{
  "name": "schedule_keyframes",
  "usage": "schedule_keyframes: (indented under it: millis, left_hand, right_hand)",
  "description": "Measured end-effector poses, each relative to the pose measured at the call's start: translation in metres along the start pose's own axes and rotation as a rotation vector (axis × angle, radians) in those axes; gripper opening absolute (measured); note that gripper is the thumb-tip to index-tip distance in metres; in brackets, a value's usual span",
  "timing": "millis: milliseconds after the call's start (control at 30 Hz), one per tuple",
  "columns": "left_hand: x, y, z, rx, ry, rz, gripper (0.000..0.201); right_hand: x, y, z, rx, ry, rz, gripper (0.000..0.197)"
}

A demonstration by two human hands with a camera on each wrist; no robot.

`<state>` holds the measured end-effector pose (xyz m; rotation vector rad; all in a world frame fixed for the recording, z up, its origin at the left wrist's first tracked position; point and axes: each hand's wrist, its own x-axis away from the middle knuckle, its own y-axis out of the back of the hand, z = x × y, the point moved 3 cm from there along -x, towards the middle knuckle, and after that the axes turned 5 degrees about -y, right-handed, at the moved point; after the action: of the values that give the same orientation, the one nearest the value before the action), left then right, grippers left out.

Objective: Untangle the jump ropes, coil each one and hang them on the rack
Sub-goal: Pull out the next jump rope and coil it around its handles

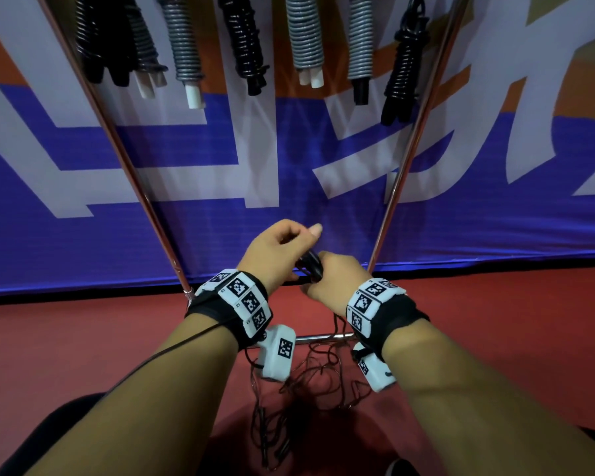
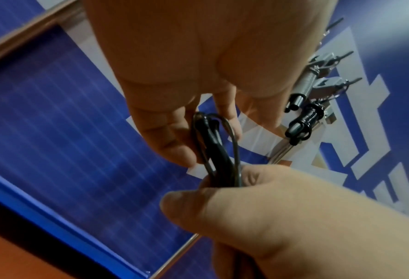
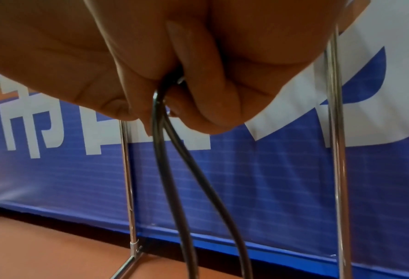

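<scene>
Down low before the rack (image 1: 397,180), both forearms reach forward with the hands meeting between its two uprights. The right hand (image 1: 334,280) is fisted, its grip clamped on the black jump rope (image 2: 218,149), whose handles stand up out of the fist while two strands hang beneath it. The left hand (image 1: 275,249) hovers just above, fingers (image 2: 167,143) loosely curled around the handle tops, seemingly touching them, though blur hides a firm hold. More rope lies tangled (image 1: 310,376) on the red floor (image 1: 83,341). Coiled ropes (image 1: 304,36) hang above.
</scene>
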<state>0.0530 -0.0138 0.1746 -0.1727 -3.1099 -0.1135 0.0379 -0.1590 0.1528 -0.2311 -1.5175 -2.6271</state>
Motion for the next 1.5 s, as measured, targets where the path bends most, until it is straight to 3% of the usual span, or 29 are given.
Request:
schedule_keyframes:
  millis: [133,367,467,667,933,1200,1333,1433,1500]
  left_hand:
    - [-0.005,0.003,0.008,-0.106,-0.042,-0.011,0.012]
    - [-0.009,0.012,0.002,-0.039,-0.042,0.075,0.047]
    - [-0.009,0.013,0.003,0.031,-0.033,0.078,0.036]
    - [-0.009,0.015,0.003,0.071,-0.001,0.035,0.027]
    - [-0.012,0.017,0.003,0.102,-0.013,-0.061,0.021]
    - [-0.014,0.019,0.006,0.104,-0.031,-0.108,0.025]
    - [-0.016,0.016,0.008,0.169,0.023,-0.091,0.050]
    - [-0.014,0.011,0.009,0.244,0.097,-0.071,0.053]
    - [-0.010,0.006,0.015,0.281,0.225,-0.027,0.050]
  right_hand:
    - [-0.001,-0.002,-0.002,-0.045,-0.033,0.043,0.029]
    - [-0.001,0.003,-0.007,-0.298,-0.080,0.218,0.039]
    - [0.003,0.003,-0.005,-0.381,-0.067,0.270,0.038]
    - [0.006,-0.001,0.002,-0.449,0.028,0.290,0.019]
    - [0.002,-0.006,0.001,-0.466,-0.042,0.245,0.010]
    - [-0.006,-0.009,0.000,-0.299,0.016,0.046,0.030]
    - [-0.007,-0.005,-0.002,-0.321,0.015,0.003,0.020]
    - [-0.006,0.004,-0.004,-0.409,0.009,-0.033,0.012]
    - [-0.008,0.008,-0.005,-0.471,-0.008,-0.065,0.011]
